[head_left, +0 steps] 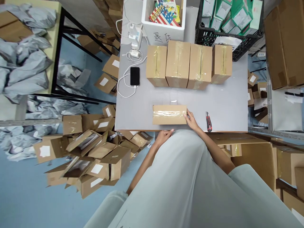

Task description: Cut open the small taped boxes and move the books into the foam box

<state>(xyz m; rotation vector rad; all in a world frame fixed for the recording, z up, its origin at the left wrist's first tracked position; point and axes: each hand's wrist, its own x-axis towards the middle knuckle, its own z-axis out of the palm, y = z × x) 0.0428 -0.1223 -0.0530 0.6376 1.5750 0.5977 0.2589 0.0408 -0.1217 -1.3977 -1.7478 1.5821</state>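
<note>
A small taped cardboard box (169, 115) lies near the front edge of the grey table (228, 104). My right hand (190, 121) grips its right end, thumb on the top and fingers along the side. Below the box, at the table's front edge and against my shirt, is my left hand (163, 136). Its fingers are curled together, and anything inside them is hidden. To the right of my right hand lies a red and black box cutter (208, 122). Beyond the box stand several taped cardboard boxes (178, 63) in a row.
A white foam box (163, 33) with booklets and a black crate (201, 36) of green-and-white packages stand at the back. A black phone (135, 76) and white cables lie left. Opened cartons (97, 158) heap on the floor; grey parcels (28, 72) fill a left shelf.
</note>
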